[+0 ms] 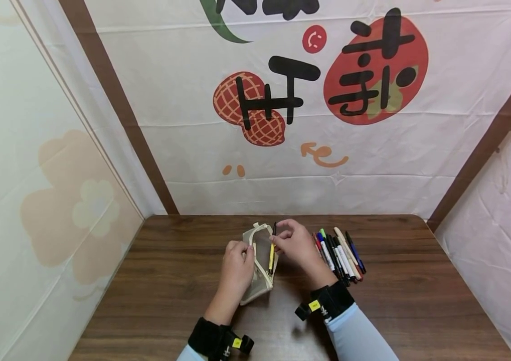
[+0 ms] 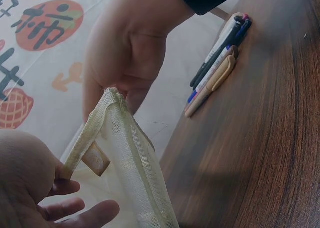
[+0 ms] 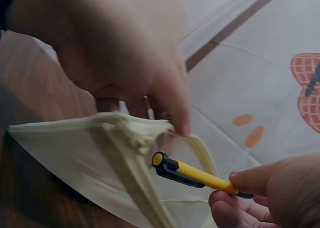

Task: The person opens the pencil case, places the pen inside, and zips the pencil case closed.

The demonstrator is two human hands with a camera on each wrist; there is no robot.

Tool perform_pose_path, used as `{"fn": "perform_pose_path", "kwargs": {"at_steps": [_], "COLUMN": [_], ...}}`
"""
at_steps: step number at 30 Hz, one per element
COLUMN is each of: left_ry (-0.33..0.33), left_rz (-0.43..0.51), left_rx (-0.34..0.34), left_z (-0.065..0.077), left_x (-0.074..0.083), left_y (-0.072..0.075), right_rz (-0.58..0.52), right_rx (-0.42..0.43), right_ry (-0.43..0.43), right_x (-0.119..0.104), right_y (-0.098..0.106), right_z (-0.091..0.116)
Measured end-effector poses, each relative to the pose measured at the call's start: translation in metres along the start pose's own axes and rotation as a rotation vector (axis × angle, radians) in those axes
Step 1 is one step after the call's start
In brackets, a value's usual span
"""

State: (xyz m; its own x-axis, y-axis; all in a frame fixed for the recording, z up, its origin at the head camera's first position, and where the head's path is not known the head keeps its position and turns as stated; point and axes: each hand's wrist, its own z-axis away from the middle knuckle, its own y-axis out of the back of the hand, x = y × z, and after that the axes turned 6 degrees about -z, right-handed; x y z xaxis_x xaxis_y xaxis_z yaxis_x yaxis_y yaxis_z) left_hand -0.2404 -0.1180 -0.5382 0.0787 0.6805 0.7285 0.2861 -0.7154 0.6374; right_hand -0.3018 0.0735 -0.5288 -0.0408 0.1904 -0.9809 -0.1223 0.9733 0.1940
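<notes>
A cream mesh zip pouch (image 1: 257, 288) stands on the table with its mouth spread. My left hand (image 1: 238, 263) pinches its near-left rim between thumb and fingers; in the left wrist view a small tag (image 2: 96, 159) hangs by that rim. Over the mouth, my right hand (image 1: 298, 243) holds a yellow and black pen (image 1: 271, 258) between thumb and fingers. The right wrist view shows the pen (image 3: 200, 177) tilted, its black clip end at the pouch opening. How far the pen reaches inside is hard to tell.
Right of the pouch lies a loose row of several pens and markers (image 1: 338, 255), black, white, blue, red and beige. The brown wooden table (image 1: 160, 301) meets a printed cloth backdrop (image 1: 282, 195) at its far edge, with cloth on both sides.
</notes>
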Motion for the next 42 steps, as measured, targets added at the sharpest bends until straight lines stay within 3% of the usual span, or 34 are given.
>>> {"fn": "perform_pose_path", "kwargs": {"at_steps": [6,16,31,39,42], "left_ry": [0.005,-0.006,-0.025,-0.020,-0.023], "left_rz": [-0.002,0.010,0.011,0.014,0.014], "left_rx": [-0.001,0.001,0.015,0.018,0.026], "left_z": [0.000,0.001,0.000,0.002,0.002], "left_x": [0.000,0.004,0.001,0.001,0.000], "left_y": [0.000,0.000,0.000,0.000,-0.001], "right_rz": [0.067,-0.040,0.048,0.156,0.174], "right_rx": [-0.074,0.049,0.100,-0.005,0.014], "right_ry": [-0.003,0.018,0.030,0.005,0.030], "right_x": [0.004,0.003,0.008,0.006,0.002], "right_y": [-0.009,-0.009,-0.021,-0.017,-0.008], "right_z": [0.001,0.000,0.001,0.003,0.003]}}
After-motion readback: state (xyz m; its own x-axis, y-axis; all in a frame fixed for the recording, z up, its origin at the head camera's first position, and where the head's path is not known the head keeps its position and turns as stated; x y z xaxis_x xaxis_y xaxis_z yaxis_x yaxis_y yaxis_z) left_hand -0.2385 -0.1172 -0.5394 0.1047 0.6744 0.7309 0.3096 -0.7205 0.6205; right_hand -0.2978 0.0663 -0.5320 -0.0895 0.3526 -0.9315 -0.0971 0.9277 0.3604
